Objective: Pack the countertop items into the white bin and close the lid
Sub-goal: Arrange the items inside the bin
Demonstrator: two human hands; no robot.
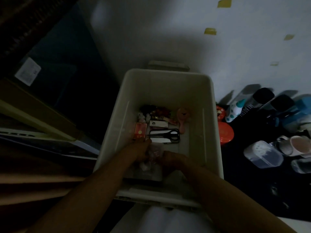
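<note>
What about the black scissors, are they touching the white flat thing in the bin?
Touching. The head view shows the scissors lying flat on top of the white flat thing, with their blades and handles crossing over it.

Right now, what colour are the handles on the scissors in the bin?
Black, on the scissors lying in the white bin; the head view shows them best.

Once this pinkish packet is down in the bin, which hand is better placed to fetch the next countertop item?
Right, probably. The right hand is nearer the red container and bottles lying right of the white bin; the left hand is farther.
</note>
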